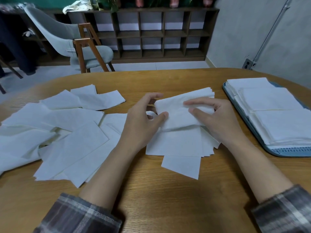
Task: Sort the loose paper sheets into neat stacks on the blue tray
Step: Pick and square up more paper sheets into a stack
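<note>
Paper sheets (181, 113), a small white bundle, sit at the centre of the frame, lifted just above the counter (151, 190) and pinched from both ends: the left hand (143, 125) has its grip closed on the bundle's left edge with thumb and fingers, and the right hand (217, 121) clamps the right part, fingers lying across the top. The bundle's long axis runs from lower left to upper right, its fanned far corner pointing toward the upper right. Directly beneath it lies a rough pile of more sheets (178, 145), one sheet (181, 167) sticking out toward the bottom of the frame. A wide loose scatter (64, 132) of sheets covers the left of the counter. At the right edge, the blue tray (249, 132) carries neat white stacks (276, 115), well apart from the hands. Plaid sleeves (80, 216) show at the bottom corners. The counter is rounded, light wood; behind it stand a grey chair (70, 39) at upper left and a dark cubby shelf (151, 32) along the far wall.
</note>
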`<action>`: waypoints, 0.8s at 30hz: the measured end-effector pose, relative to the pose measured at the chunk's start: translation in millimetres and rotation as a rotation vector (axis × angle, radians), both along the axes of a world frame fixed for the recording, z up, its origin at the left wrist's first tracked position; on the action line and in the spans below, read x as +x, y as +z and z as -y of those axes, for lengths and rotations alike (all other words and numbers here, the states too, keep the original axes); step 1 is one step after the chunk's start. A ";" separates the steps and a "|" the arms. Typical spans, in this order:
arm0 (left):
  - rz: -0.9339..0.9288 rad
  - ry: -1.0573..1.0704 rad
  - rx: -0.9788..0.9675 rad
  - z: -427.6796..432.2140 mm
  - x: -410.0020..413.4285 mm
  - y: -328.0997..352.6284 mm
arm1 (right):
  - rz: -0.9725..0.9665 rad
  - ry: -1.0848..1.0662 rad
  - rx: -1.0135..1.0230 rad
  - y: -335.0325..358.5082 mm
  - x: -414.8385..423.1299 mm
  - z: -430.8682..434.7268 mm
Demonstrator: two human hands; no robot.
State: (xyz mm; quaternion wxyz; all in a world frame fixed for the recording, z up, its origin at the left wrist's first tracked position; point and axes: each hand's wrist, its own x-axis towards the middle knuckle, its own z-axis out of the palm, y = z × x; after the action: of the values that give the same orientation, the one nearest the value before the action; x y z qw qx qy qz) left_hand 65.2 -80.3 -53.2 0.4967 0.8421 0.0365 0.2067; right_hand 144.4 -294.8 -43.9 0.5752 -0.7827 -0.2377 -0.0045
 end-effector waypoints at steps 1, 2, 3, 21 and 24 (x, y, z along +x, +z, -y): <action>-0.039 -0.007 0.070 0.4 0.0 -2.4 | 0.021 -0.067 0.001 -1.9 2.8 0.7; -0.100 -0.036 0.131 1.3 -0.9 -3.9 | 0.033 -0.115 0.004 -3.8 5.2 1.5; -0.170 -0.077 0.188 2.7 -2.2 -4.8 | 0.042 -0.144 0.004 -5.6 6.8 2.0; -0.072 -0.149 -0.085 -8.7 -8.1 14.4 | -0.365 0.191 0.228 -0.8 -3.9 -3.0; -0.041 -0.084 -0.144 -8.2 -6.9 14.1 | -0.307 0.215 0.205 -1.4 -9.6 -7.5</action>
State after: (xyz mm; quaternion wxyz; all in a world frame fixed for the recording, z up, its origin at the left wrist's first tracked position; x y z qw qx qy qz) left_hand 58.3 -72.2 -39.2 0.5635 0.8091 0.0260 0.1650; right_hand 134.8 -287.3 -45.3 0.6784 -0.6816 -0.2278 0.1522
